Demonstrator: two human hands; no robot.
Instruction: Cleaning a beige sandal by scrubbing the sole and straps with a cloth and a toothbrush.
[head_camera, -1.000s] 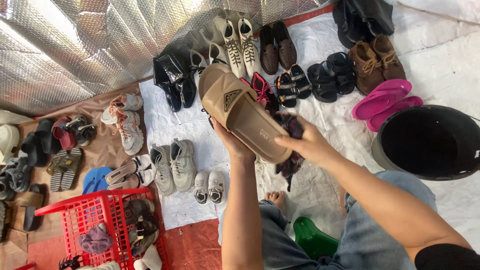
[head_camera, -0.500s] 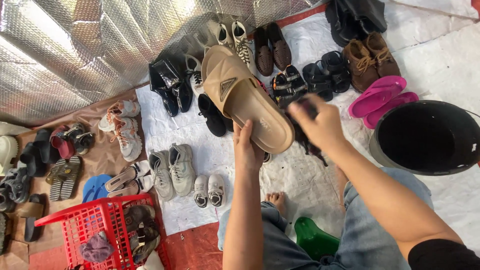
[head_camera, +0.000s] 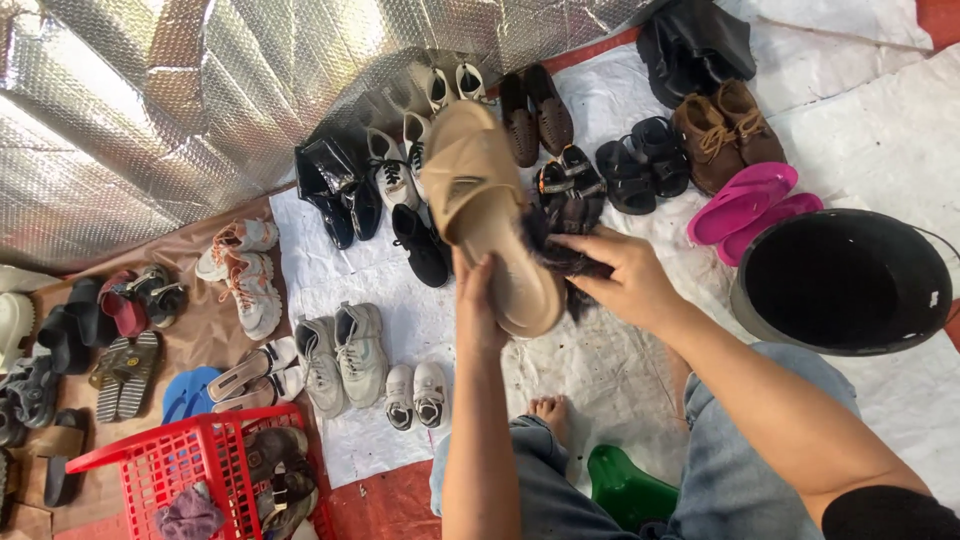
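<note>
On the floor beneath us lies a white sheet (head_camera: 610, 370) spread with rows of shoes, backed by a silver foil wall (head_camera: 150, 100) along the top left. At the right edge of the sheet we see a black bucket (head_camera: 845, 280), with a pair of pink flip-flops (head_camera: 750, 205) just beside its rim, and at the lower left a red plastic basket (head_camera: 170, 470) holding a few shoes. Near the middle a pair of grey sneakers (head_camera: 340, 355) sits beside a small white pair (head_camera: 418, 393). Above all this we hold up a tan slide sandal (head_camera: 490, 215), sole toward us, toe pointing away. Our left hand (head_camera: 480, 300) is clamped on its heel end from below, fingers wrapped round the edge. Our right hand (head_camera: 620, 275) is closed on a dark rag (head_camera: 555, 255), pressed against the sandal's right side.
</note>
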